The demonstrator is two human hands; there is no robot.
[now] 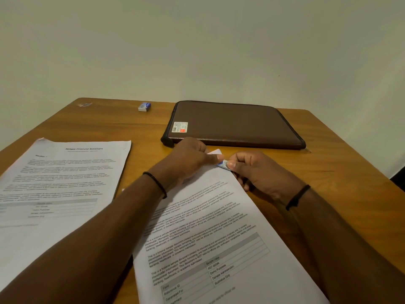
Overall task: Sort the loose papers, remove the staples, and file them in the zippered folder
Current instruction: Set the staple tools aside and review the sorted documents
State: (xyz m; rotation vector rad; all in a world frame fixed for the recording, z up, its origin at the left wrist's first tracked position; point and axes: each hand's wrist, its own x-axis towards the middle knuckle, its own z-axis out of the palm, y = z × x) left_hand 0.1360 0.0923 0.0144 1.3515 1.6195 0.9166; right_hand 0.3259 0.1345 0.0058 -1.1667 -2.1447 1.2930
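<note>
A wooden table [328, 150] is seen, with the closed brown folder [232, 125] at the far side and one paper stack [54, 183] lying left. The near stack [208, 238] is pinched at its far corner by the left hand [190, 154], while a small blue tool [223, 165] (probably a staple remover) is gripped by the right hand [258, 170]. The corner could be torn if the staple is pulled too sharply.

Heading "Sample Financial Statement" atop white printed sheet [65, 172] at left of desk. On tilted white printed sheet [219, 238] nearer centre: "This document is NOT valid for official use", table entries "Field", "Reference ID", "Demo Purposes", "Sample Administration". Sticker [179, 127] on brown zippered folder [234, 126]: unreadable.
</note>
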